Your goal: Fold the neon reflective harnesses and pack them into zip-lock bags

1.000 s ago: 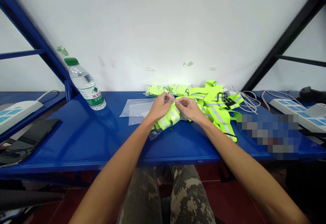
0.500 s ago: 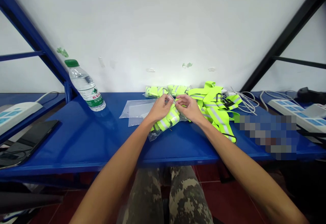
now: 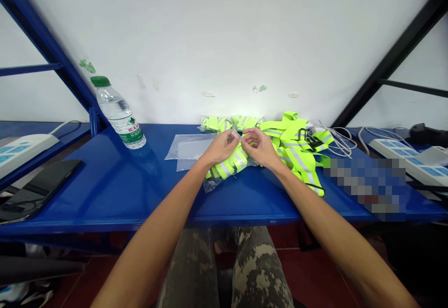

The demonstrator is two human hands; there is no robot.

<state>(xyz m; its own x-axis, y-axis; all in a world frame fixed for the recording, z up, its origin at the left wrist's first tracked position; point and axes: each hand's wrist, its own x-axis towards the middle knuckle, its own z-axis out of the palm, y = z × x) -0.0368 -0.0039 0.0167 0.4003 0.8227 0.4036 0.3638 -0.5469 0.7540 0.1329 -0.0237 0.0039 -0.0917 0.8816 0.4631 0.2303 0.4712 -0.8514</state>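
My left hand point(image 3: 220, 148) and my right hand point(image 3: 261, 148) meet over the middle of the blue shelf point(image 3: 115, 191). Both pinch the top edge of a clear plastic bag point(image 3: 213, 182) that holds a folded neon-yellow reflective strap point(image 3: 231, 164). The fingers of both hands are closed on the bag's mouth. A loose heap of neon-yellow reflective straps point(image 3: 296, 144) lies just right of my right hand. More bagged straps point(image 3: 229, 122) lie behind my hands by the wall.
Empty clear bags point(image 3: 189, 148) lie flat left of my hands. A water bottle point(image 3: 118, 114) stands at the back left. Power strips point(image 3: 21, 147) point(image 3: 409, 156), white cables point(image 3: 338, 140) and a dark phone point(image 3: 38, 189) lie at the sides. My camouflage trousers point(image 3: 227, 270) show below.
My hands have stayed at the bag's mouth, with only small finger movements. The view has shifted slightly.
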